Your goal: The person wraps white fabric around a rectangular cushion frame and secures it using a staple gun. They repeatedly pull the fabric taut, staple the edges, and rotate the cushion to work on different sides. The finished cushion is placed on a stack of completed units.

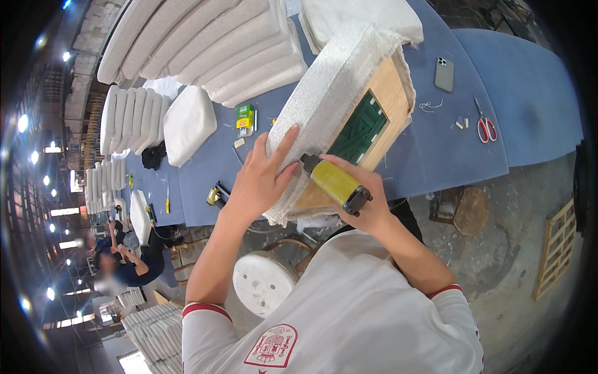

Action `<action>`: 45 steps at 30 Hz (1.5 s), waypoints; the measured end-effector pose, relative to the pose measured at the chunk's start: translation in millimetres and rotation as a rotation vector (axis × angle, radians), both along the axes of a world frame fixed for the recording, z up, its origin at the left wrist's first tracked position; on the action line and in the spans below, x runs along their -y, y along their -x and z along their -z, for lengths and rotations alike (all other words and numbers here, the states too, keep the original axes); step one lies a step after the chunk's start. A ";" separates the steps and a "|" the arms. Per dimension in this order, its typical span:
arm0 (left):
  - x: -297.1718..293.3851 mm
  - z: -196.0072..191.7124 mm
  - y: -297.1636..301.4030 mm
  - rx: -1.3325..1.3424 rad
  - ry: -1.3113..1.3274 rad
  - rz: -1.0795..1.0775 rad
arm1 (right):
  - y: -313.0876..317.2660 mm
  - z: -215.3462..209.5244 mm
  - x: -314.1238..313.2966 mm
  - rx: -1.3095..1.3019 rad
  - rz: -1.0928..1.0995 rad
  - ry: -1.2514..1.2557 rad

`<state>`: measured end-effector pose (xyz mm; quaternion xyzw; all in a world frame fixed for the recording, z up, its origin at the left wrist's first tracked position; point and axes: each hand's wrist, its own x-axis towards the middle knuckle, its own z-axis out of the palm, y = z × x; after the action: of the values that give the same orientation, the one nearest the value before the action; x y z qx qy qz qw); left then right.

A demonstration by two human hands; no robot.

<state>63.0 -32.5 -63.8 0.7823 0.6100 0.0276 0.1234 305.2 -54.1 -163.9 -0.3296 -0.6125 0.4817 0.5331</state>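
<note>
Cushion [330,81] near lettered box [245,117] touches spread left hand [261,181]; right hand [374,193] grips staple gun [336,181].

Here's the blue table [430,165], and it's busy: pale cushions [205,50] packed in a row at the far side, green-and-yellow packaging [245,118], a grey phone [444,75] with string [430,106] near it, red-handled scissors [482,118] over right, and a fabric-wrapped seat [336,87] tilting over the near edge (whether it touches down, I can't tell from here).
</note>
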 end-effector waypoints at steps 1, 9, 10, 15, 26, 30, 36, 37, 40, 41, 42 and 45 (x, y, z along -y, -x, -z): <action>0.8 0.0 0.0 -0.002 0.005 0.000 | -0.3 0.8 0.8 0.023 -0.028 0.013; 2.4 -4.6 -1.7 -0.003 0.051 -0.014 | 3.2 4.9 3.5 0.066 -0.125 0.018; 2.5 -5.1 -2.5 -0.014 0.056 -0.018 | 4.4 5.4 5.2 0.044 -0.129 0.017; 3.7 -0.2 -2.4 -0.054 0.044 -0.023 | 9.4 9.1 12.7 0.062 -0.180 0.053; -24.0 8.6 53.5 0.132 0.285 -0.281 | 10.1 19.5 8.0 -0.037 -0.136 0.024; 2.4 -6.9 20.6 0.100 0.193 -0.184 | 12.1 32.1 9.6 -0.020 -0.120 0.020; 27.1 6.7 26.5 -0.037 0.004 -0.007 | 16.6 19.6 16.3 0.035 -0.132 0.069; 26.8 6.2 27.1 -0.023 0.017 -0.017 | 18.0 16.9 17.5 0.034 -0.117 0.070; 26.0 1.4 27.2 -0.036 0.082 -0.040 | 22.0 14.6 25.3 0.068 -0.056 0.001; 25.1 0.0 25.9 -0.020 0.091 -0.039 | 23.7 14.1 26.9 0.058 -0.039 -0.027; 25.2 -2.2 24.9 -0.008 0.101 -0.039 | 26.7 13.9 28.8 0.044 -0.024 -0.054; 24.6 -2.9 26.0 0.017 0.109 -0.031 | 30.0 14.5 25.3 0.056 -0.040 -0.073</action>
<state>37.0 -57.1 -60.9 0.7645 0.6217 0.0030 0.1705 275.3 -79.3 -178.4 -0.3111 -0.6509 0.4600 0.5177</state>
